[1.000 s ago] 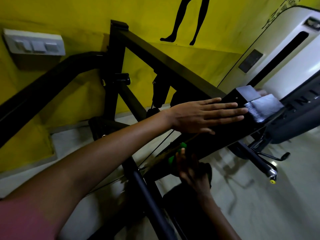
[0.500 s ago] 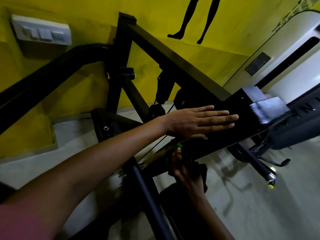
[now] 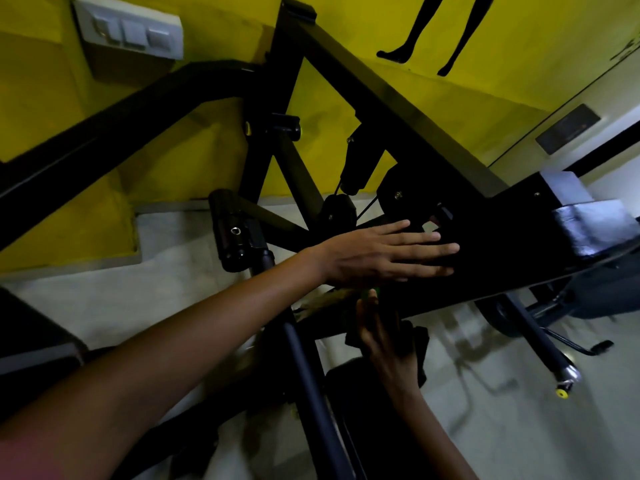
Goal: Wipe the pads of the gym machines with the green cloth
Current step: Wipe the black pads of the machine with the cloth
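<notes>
Here the left hand (image 3: pixel 377 254) lies flat along the slanting pad (image 3: pixel 502 258); right hand (image 3: pixel 384 337) grips the cloth (image 3: pixel 417 344).

Above pad (image 3: pixel 502 258): we see the sloping frame beam (image 3: pixel 398 112) and pulley (image 3: pixel 398 195) crowding close.
Below pad: we find open floor (image 3: pixel 519 410), crossed by a black post (image 3: pixel 311 375).
Right: taped block (image 3: pixel 595 226) blocks the pad's end.

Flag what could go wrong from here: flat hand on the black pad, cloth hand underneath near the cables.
1. The left hand lies flat on the pad close to the pulley; fingers could get pinched if it turns.
2. The right hand grips the cloth below the pad; its hanging end may snag the frame.
3. The cloth sits in deep shadow, so missed spots are likely.
</notes>
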Motion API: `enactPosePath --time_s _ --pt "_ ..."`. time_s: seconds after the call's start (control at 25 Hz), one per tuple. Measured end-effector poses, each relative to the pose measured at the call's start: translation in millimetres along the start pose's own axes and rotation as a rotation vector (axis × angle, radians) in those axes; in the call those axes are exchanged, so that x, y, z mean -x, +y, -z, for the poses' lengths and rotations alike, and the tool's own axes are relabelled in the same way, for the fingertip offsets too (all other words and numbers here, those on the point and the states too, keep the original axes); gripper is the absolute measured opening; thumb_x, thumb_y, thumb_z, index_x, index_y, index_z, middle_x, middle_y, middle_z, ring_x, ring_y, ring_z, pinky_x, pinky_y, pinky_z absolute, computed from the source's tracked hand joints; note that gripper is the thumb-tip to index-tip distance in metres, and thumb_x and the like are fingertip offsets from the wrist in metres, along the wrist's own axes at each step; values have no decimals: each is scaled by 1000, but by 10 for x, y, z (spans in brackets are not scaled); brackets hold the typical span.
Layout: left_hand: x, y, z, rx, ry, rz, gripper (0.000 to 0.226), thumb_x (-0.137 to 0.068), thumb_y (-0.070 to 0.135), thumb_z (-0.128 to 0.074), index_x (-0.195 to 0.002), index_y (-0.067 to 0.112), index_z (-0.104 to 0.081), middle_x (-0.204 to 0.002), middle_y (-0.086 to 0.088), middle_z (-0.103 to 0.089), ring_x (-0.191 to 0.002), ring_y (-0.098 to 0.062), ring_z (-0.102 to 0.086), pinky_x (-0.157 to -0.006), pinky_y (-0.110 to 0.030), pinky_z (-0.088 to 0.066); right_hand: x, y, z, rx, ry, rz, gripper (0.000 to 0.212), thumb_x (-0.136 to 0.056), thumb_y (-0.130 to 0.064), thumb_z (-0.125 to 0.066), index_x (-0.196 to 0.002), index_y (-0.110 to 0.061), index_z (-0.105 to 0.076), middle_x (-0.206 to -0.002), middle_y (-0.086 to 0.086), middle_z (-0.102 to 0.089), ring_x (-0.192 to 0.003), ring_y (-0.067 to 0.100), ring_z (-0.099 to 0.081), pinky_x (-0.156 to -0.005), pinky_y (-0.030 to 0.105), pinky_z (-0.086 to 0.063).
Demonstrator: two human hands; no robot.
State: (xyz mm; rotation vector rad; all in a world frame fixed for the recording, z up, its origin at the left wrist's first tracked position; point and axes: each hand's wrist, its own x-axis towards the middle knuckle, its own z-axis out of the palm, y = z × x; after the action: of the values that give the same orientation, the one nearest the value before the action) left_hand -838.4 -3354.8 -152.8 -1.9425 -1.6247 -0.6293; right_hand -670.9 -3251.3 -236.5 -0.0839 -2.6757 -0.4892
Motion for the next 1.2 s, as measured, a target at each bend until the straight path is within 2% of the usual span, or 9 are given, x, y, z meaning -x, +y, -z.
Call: enactPosePath --time_s 0.2,0.32,0.48,0.6,0.68,0.8,1.0,1.08,1.2 --pt "848 388 -194 2 -57 666 58 -96 31 -42 -150 16 -24 -156 -5 -24 -145 -22 -18 -114 -49 -24 -86 -104 -92 207 -137 111 50 -72 -33 -64 -112 -3 -57 -113 17 -54 -91 31 -43 -51 32 -49" --pt "1325 694 -299 66 -59 940 57 -94 42 -32 -142 12 -42 -152 -7 -33 -144 -21 -19 -118 -48 -14 -95 -159 -127 249 -236 229 25 -79 -16 -56 -99 -4 -65 -107 15 -47 -84 29 -41 -49 32 -46" --pt "1386 821 -328 180 49 1034 48 -92 33 -35 -127 9 -59 -143 -8 -46 -141 -20 -25 -118 -31 4 -36 -77 -32 180 -202 188 27 -77 -10 -63 -100 1 -68 -109 19 -50 -87 33 -43 -46 34 -47" --pt "1410 859 -382 212 119 1080 45 -90 26 -38 -124 7 -60 -141 -9 -48 -141 -21 -24 -118 -29 4 -79 -212 -169 335 -425 216 61 -58 -35 -86 -98 5 -61 -99 20 -55 -86 34 -47 -60 39 -47" --pt "1435 874 -378 234 146 1093 44 -91 26 -38 -125 7 -59 -142 -8 -47 -142 -18 -21 -118 -28 5 -118 -301 -219 305 -478 246 50 -55 -32 -87 -85 2 -66 -90 19 -59 -86 34 -50 -60 39 -51" --pt "1420 882 -385 263 169 1085 43 -93 26 -37 -124 8 -60 -141 -7 -48 -143 -16 -18 -118 -29 5 -173 -285 -120 271 -487 237 26 -60 -22 -81 -75 -4 -71 -87 17 -61 -89 34 -47 -55 35 -50" --pt "1431 899 -410 279 180 1102 42 -93 26 -36 -122 10 -62 -138 -7 -50 -144 -15 -17 -119 -36 2 -216 -508 -230 430 -712 313 27 -75 -43 -70 -80 -17 -72 -90 11 -65 -96 29 -59 -59 34 -48" --pt "1428 899 -402 292 179 1101 41 -93 25 -36 -121 10 -62 -138 -6 -51 -145 -16 -17 -119 -37 2 -265 -565 -284 436 -651 362 23 -92 -22 -45 -94 -15 -67 -100 12 -60 -105 31 -53 -69 35 -50" --pt "1413 890 -411 311 212 1120 41 -92 21 -37 -122 10 -62 -139 -6 -49 -145 -17 -18 -118 -33 5 -266 -510 -240 491 -603 419 42 -88 -6 -22 -96 -16 -63 -97 8 -58 -101 25 -52 -69 29 -47"
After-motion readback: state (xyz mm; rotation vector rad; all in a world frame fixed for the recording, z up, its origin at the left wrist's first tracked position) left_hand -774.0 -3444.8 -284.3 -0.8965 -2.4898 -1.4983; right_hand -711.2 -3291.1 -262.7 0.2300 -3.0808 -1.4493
